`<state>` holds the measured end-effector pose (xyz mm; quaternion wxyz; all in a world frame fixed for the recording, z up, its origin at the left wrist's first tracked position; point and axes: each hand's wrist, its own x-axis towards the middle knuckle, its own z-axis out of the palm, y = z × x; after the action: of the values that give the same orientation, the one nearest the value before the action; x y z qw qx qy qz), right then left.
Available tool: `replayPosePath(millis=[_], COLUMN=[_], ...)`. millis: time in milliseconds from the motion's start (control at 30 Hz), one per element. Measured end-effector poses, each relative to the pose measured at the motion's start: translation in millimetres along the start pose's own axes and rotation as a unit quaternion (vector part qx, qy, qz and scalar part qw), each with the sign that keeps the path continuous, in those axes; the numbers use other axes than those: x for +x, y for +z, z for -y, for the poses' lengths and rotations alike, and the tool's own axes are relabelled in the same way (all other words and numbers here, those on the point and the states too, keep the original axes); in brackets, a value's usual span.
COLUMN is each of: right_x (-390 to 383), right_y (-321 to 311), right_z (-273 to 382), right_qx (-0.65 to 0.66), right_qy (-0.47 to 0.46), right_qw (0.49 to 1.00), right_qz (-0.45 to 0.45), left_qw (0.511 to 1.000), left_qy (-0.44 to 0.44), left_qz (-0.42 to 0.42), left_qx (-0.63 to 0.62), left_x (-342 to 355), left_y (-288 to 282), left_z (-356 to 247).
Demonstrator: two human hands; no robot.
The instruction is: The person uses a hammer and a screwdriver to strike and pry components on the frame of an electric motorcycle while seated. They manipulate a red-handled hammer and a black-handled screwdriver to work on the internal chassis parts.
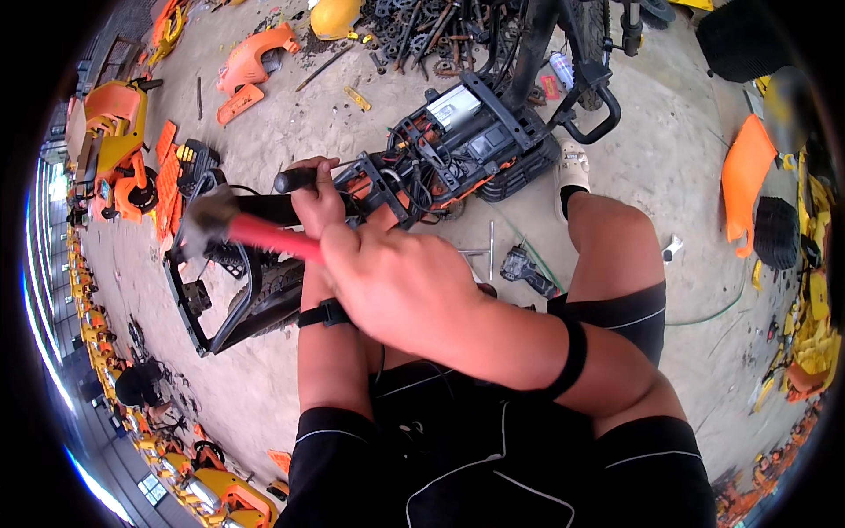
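Note:
My left hand [317, 198] is closed around a black cylindrical handle [294, 180] on the partly stripped vehicle; what the handle connects to is unclear. My right hand [396, 286] grips a hammer [264, 235] by its red handle, its blurred head just left of my left hand. The vehicle's chassis [475, 132] has exposed wiring, black boxes, a silver box and orange parts. A black frame section with a wheel [264, 299] lies left of and under my arms. A cordless drill [524, 268] and a metal T-shaped tool [490, 251] lie on the floor.
Orange panels [748, 185] and yellow parts lie right, a pile of dark metal parts [431, 35] at the top. An orange-yellow vehicle [119, 141] stands left. A person in dark clothing [136, 383] works at lower left near rows of vehicles. My sandalled foot [572, 167] is beside the chassis.

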<state>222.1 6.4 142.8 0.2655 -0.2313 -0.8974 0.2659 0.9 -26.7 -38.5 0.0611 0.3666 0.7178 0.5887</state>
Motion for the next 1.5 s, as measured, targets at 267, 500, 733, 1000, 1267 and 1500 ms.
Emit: replayPosePath(millis=[267, 500, 733, 1000, 1267, 1500], right_x=[-45.2, -57.1, -59.3, -44.9, -33.4, -25.1], right_y=[-9.0, 4.5, 2.5, -3.7, -2.9, 6.1], right_z=[-17.9, -45.6, -50.8, -81.3, -87.7, -86.2], right_qx=[0.052, 0.101, 0.182, 0.268, 0.296, 0.28], right_qy=[-0.01, -0.005, 0.083, 0.348, 0.392, 0.355], right_qw=[0.994, 0.993, 0.969, 0.887, 0.868, 0.882], right_qz=[0.095, 0.068, 0.143, 0.142, 0.075, 0.131], left_qw=[0.998, 0.99, 0.991, 0.987, 0.983, 0.985], left_qy=[-0.011, -0.049, -0.082, -0.148, -0.175, -0.167], left_qz=[0.014, -0.105, -0.101, -0.031, -0.022, 0.002], left_qx=[-0.067, -0.087, -0.037, -0.051, -0.056, -0.035], left_x=[-25.4, -47.0, -44.6, -34.4, -30.5, -23.7], left_y=[-3.6, -2.7, 6.6, -14.0, -15.6, -19.6], left_z=[-8.3, -3.0, -24.1, -31.8, -46.6, -44.5])
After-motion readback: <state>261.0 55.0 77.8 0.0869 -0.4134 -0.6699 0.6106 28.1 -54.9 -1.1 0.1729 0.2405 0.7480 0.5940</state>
